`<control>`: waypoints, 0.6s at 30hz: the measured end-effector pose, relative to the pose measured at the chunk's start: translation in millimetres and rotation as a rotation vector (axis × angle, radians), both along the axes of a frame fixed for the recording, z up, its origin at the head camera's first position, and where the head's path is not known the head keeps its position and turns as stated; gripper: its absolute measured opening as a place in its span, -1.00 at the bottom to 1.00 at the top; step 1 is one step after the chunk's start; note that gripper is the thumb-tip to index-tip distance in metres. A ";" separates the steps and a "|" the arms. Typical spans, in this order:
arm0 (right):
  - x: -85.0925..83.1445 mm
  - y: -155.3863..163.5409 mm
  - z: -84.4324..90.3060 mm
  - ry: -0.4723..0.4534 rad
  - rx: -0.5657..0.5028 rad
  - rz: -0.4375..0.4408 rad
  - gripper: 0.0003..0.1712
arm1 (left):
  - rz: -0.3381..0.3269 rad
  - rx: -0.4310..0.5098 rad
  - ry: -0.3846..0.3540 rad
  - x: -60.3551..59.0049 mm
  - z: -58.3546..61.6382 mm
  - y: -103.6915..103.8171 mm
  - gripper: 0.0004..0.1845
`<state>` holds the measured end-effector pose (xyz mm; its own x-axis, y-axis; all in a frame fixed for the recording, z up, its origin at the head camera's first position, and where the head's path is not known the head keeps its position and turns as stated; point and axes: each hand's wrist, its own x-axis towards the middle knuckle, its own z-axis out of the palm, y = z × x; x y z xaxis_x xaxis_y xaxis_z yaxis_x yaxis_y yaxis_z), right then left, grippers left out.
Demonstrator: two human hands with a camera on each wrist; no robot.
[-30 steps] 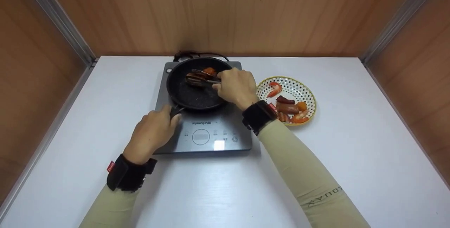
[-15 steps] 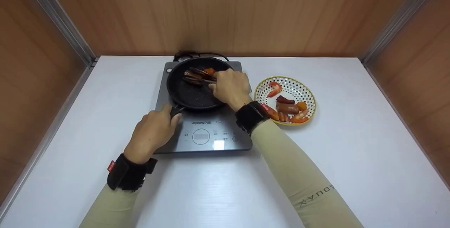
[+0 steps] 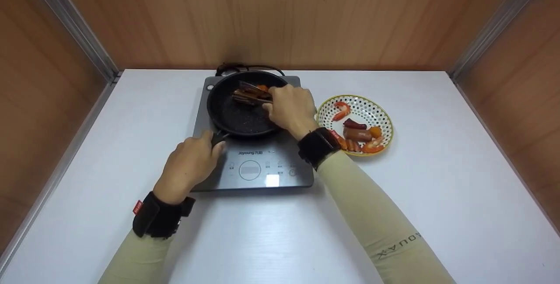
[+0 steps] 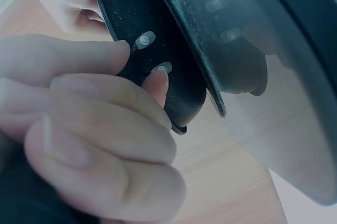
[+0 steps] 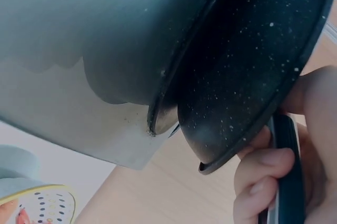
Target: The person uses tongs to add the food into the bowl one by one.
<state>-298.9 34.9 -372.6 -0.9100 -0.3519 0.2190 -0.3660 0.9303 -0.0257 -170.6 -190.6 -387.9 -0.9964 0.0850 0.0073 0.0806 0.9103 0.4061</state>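
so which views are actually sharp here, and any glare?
Head view: sharp and evenly lit, with a small bright glare patch on the cooktop panel. Left wrist view: hazy, the left hand a soft blur in front of the pan. Right wrist view: dim and soft, though the pan's speckles show.

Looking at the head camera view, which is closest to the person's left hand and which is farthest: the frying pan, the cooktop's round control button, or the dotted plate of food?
1. Frying pan: the left hand grips its handle at the near-left rim.
2. Round control button: just right of that hand, on the cooktop's front panel.
3. Dotted plate: far right, past the right hand.
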 end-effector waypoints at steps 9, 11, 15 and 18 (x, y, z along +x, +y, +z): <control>8.8 31.1 10.7 0.031 -0.115 -0.033 -0.57 | -0.002 0.004 0.009 0.4 -0.5 -0.3 -0.66; 12.2 43.4 13.0 0.037 -0.144 -0.047 -0.54 | -0.001 0.004 0.009 0.6 -0.2 -0.8 -0.66; 22.0 72.4 15.9 0.045 -0.204 -0.063 -0.49 | 0.001 0.004 0.005 0.9 0.6 -1.7 -0.65; 30.3 98.0 17.5 0.047 -0.242 -0.067 -0.51 | 0.003 0.004 -0.003 1.2 0.8 -1.7 -0.64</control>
